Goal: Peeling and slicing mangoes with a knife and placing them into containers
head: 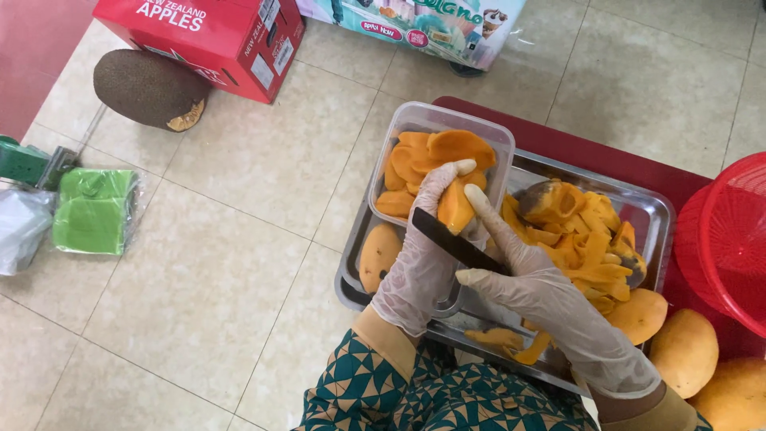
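My left hand (419,263), in a thin clear glove, holds an orange mango slice (455,209) over a clear plastic box (399,134) filled with more slices. My right hand (550,307), also gloved, grips a dark-bladed knife (451,239); its forefinger reaches up beside the slice. The blade lies across my left hand, below the slice. Both hands hover above a steel tray (654,209) that holds a heap of mango peels (586,235) and a peeled mango (379,255).
Whole mangoes (685,351) lie at the right on a dark red mat, beside a red basket (730,239). On the tiled floor are a jackfruit (148,88), a red cardboard box (211,36), a printed carton (431,28) and green bagged items (96,211).
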